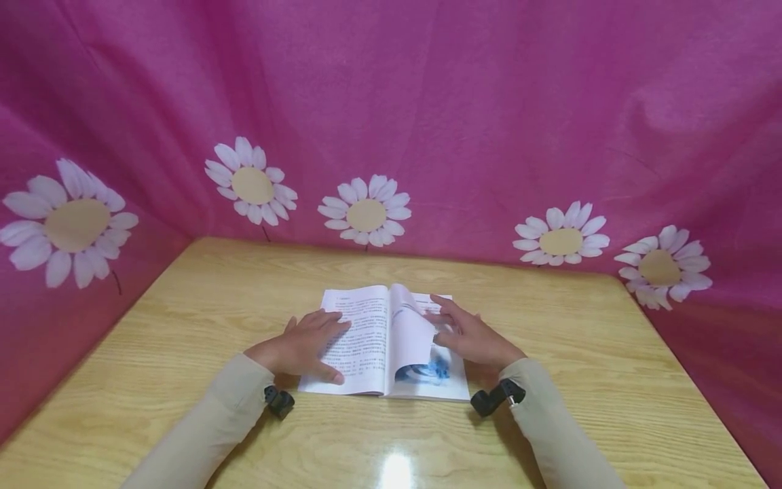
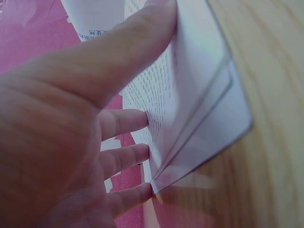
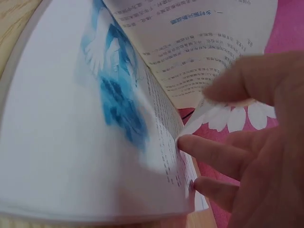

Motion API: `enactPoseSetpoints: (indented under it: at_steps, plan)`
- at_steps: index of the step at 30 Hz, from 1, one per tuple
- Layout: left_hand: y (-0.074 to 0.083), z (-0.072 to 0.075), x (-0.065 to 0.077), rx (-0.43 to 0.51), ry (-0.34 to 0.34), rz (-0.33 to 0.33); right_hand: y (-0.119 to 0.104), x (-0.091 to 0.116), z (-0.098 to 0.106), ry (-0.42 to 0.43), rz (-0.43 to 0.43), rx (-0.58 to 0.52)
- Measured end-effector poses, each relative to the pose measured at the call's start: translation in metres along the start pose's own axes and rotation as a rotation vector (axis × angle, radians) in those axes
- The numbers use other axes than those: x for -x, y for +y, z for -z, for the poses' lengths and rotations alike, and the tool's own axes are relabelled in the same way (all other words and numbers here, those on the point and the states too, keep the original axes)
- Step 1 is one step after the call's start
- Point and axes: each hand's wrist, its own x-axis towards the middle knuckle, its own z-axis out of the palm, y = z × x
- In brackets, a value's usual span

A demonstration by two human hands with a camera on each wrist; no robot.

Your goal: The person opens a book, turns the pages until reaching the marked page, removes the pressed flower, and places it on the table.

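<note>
On the tabletop (image 1: 183, 319), open book (image 1: 383, 346) under your hands. Left hand (image 1: 301, 345) palm-down, fingers spread, grip loose; right hand (image 1: 479, 339) at the lifted leaf (image 1: 409, 339), can't tell if pinching. Leaf carries Chinese print, blue heading (image 3: 202, 18).

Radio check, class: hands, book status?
Left hand on left page. Right hand at lifted page. Book open. Head view: that page partly hides blue picture.

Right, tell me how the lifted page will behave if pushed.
The lifted page is probably floppy, since it curls over the blue picture. It looks thin, so likely light and easily creased. Joined to the open book, it should swing rather than slide.
</note>
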Motion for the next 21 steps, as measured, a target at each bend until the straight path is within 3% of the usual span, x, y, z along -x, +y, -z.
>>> enactPoseSetpoints:
  at_steps: [6,12,21]
  plan:
    - [-0.002,0.000,0.002,0.005,0.003,-0.019,0.001,-0.002,0.001,0.080,0.125,0.143]
    - [-0.002,-0.001,0.003,0.029,0.015,-0.037,-0.002,-0.002,0.002,0.200,0.140,0.196]
    - [-0.002,-0.001,0.001,0.029,0.007,-0.003,-0.012,0.000,-0.002,0.203,0.175,0.189]
